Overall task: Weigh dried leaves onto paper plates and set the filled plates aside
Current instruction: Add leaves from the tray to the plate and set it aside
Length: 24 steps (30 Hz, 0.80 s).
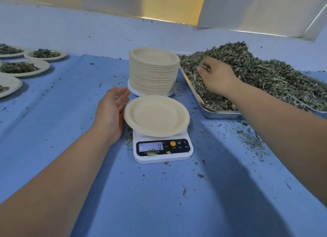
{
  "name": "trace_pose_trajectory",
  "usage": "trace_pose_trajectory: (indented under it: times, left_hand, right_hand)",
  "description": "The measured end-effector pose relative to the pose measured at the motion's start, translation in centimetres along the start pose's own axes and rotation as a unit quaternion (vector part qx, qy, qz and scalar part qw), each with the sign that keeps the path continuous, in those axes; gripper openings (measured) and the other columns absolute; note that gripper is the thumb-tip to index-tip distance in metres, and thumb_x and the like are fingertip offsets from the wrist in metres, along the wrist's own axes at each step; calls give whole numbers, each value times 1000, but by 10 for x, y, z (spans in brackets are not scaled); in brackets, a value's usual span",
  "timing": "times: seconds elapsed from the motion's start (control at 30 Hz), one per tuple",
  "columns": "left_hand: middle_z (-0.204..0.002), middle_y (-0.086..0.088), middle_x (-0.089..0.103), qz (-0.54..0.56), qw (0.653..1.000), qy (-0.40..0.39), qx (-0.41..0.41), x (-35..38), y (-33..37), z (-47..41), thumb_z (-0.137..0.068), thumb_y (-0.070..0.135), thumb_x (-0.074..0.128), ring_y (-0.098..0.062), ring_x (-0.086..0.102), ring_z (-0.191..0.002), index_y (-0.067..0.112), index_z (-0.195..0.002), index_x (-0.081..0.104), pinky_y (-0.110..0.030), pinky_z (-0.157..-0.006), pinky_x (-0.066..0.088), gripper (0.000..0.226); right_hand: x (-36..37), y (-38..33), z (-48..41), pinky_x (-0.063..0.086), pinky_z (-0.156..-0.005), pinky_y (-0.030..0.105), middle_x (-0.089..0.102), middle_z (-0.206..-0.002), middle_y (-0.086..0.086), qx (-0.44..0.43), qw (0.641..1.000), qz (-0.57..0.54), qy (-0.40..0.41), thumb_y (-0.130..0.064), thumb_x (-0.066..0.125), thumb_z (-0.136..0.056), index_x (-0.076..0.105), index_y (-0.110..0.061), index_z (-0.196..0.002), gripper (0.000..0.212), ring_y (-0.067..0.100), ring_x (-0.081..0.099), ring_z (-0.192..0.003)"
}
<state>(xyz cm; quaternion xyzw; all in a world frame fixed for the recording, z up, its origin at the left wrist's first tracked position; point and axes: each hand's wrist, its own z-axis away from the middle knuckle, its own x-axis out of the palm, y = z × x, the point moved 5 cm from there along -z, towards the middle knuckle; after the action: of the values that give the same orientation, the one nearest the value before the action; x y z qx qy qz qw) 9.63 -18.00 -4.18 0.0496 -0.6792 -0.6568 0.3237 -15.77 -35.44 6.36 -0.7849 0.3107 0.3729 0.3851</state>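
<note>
**Empty plate on the scale, my right hand in the leaves**

My right hand (217, 77) reaches into the heap of dried leaves (265, 74) on the steel tray (212, 112) toward the table's right edge, fingers curled down around a clump of them. My left hand (113, 111) is wide and relaxed, holding nothing, palm turned toward the left rim of the empty paper plate (156, 115); I cannot tell whether it touches. That plate sits on the white kitchen scale (162, 151) in the middle of the blue-covered table (70, 104), and the display (150, 146) reads 0. Just behind the scale stands a tall stack of paper plates (153, 72), beside the tray's near-left corner. Filled plates (44, 66) lie together along the table's left edge. Leaf crumbs are scattered over the cloth, thickest in front of the tray.
</note>
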Motion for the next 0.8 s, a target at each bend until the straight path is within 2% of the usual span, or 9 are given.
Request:
trace_pose_trajectory:
  times: [0.23, 0.33, 0.37, 0.47, 0.53, 0.6, 0.67, 0.7, 0.8]
  left_hand:
    - [-132, 4, 68, -10, 1000, -3, 3, 2, 1, 3, -107, 41, 43, -12, 55, -132, 20, -120, 67, -43, -118, 39, 35]
    - [-136, -2, 66, -3, 1000, -10, -1, 5, 1, 4, -107, 39, 43, -18, 54, -135, 20, -112, 69, -46, -118, 39, 32]
    - [-138, -4, 65, 2, 1000, -15, -3, 6, 0, 4, -107, 38, 44, -20, 54, -136, 20, -110, 69, -48, -118, 40, 31]
    - [-138, -1, 64, 6, 1000, -16, 6, 6, 1, 5, -105, 36, 47, -19, 57, -133, 21, -113, 68, -47, -117, 41, 27]
    - [-136, 4, 65, -2, 1000, -9, 18, 6, 2, 5, -104, 34, 48, -13, 55, -131, 23, -111, 70, -44, -119, 39, 26]
    - [-137, 4, 65, -5, 1000, -14, 19, 6, 3, 6, -103, 35, 49, -12, 54, -132, 25, -106, 71, -44, -119, 38, 24]
    - [-143, 1, 60, -10, 1000, -20, 16, 9, 5, 9, -94, 41, 55, -13, 52, -135, 24, -110, 68, -44, -118, 39, 27]
    - [-145, -1, 59, -12, 1000, -17, 14, 9, 6, 11, -86, 44, 57, -14, 51, -135, 24, -112, 68, -44, -116, 40, 35]
    - [-146, -1, 58, -19, 1000, -15, 10, 10, 8, 13, -81, 46, 58, -13, 52, -135, 22, -117, 68, -44, -115, 42, 45]
  right_hand:
    - [-1, -104, 48, 46, -73, 31, 67, -97, -3, -142, 986, -78, -37, -37, 49, -104, 62, -24, -114, 21, 18, 60, -88]
    - [15, -134, 71, 42, -69, 17, 64, -93, -12, -192, 975, -80, -76, -37, 51, -103, 62, -25, -117, 21, 13, 58, -88]
    - [23, -139, 77, 42, -72, 17, 64, -98, -10, -207, 971, -75, -94, -36, 52, -103, 63, -24, -117, 22, 13, 57, -93]
    - [53, -145, 93, 44, -95, 36, 62, -120, 2, -251, 947, 46, -194, -42, 49, -102, 57, -26, -130, 33, 21, 55, -113]
    - [62, -141, 96, 45, -100, 43, 59, -127, 2, -246, 933, 93, -246, -48, 47, -102, 52, -32, -137, 39, 23, 53, -120]
    - [55, -139, 93, 43, -103, 36, 60, -132, -2, -236, 940, 58, -239, -50, 48, -101, 53, -36, -139, 41, 19, 53, -123]
    - [38, -132, 86, 37, -97, 23, 59, -138, -8, -214, 957, 12, -195, -51, 49, -101, 54, -36, -139, 41, 12, 51, -127]
    - [29, -125, 82, 34, -94, 21, 59, -139, -10, -197, 965, -11, -171, -50, 49, -102, 55, -36, -139, 40, 9, 51, -126]
    - [13, -97, 80, 41, -89, 17, 63, -126, -16, -130, 982, -81, -110, -42, 50, -103, 60, -35, -132, 31, -3, 57, -111]
